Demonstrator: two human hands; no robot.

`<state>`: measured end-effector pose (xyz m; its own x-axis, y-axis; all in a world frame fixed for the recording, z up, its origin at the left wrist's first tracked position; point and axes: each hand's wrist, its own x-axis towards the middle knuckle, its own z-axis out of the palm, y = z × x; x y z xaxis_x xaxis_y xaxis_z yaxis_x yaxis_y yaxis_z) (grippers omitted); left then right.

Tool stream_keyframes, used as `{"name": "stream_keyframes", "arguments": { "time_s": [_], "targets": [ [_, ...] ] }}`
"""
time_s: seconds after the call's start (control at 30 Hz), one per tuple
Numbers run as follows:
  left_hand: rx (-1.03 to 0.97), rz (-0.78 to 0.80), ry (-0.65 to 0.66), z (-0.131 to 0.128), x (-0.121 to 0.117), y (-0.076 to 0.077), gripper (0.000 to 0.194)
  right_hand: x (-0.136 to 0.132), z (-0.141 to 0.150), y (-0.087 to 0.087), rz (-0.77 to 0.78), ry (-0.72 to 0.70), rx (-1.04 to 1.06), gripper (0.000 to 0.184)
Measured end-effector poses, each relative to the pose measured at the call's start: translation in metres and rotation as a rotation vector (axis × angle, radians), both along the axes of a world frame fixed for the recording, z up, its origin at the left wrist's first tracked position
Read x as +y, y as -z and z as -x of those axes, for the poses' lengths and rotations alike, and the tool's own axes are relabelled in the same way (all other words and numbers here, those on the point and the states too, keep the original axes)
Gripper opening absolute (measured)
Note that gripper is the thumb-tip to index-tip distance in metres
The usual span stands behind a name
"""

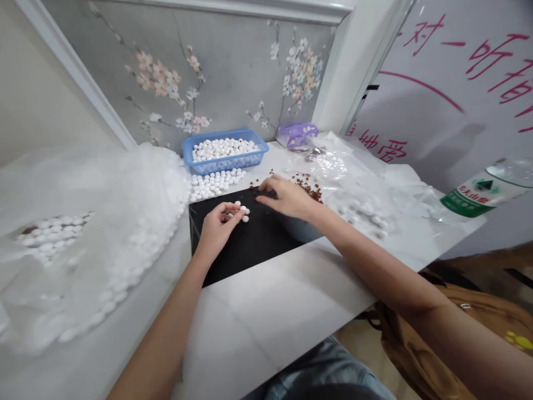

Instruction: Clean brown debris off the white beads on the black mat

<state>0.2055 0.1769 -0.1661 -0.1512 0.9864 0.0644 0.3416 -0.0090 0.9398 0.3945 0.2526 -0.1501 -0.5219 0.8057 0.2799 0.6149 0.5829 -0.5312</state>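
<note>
A black mat [250, 244] lies on the white table [266, 311]. My left hand [217, 226] rests on the mat, its fingers curled around small white beads [244, 211] at its fingertips. My right hand [283, 197] reaches to the mat's far edge, fingers pinched on something I cannot make out. A scatter of small reddish-brown bits [310, 186] lies just right of that hand. Loose white beads [214, 183] are piled beyond the mat.
A blue basket [225, 161] full of white beads stands at the back. Large clear bags of beads [83, 244] fill the left. Crumpled plastic [362, 189] and a bottle [487, 191] lie right. A purple packet [296, 133] sits by the wall. A brown bag [478, 316] hangs beside the table.
</note>
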Motion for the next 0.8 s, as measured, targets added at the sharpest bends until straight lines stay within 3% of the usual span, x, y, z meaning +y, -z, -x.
{"name": "stream_keyframes", "arguments": {
  "time_s": [0.1, 0.3, 0.53, 0.8],
  "targets": [
    [-0.108, 0.013, -0.036, 0.001, 0.000, -0.001, 0.034, 0.014, -0.020, -0.001, -0.032, 0.299, -0.258, 0.033],
    [-0.296, 0.025, -0.107, 0.000, -0.002, -0.006, 0.030, 0.027, -0.029, 0.010, 0.048, 0.304, -0.402, 0.019],
    [-0.333, 0.042, -0.106, 0.001, -0.001, -0.006, 0.031, 0.026, -0.026, 0.010, 0.050, 0.326, -0.318, 0.017],
    [-0.354, 0.040, -0.093, 0.001, 0.000, -0.005, 0.035, 0.030, -0.024, 0.013, 0.131, 0.349, 0.024, 0.012]
  ]
}}
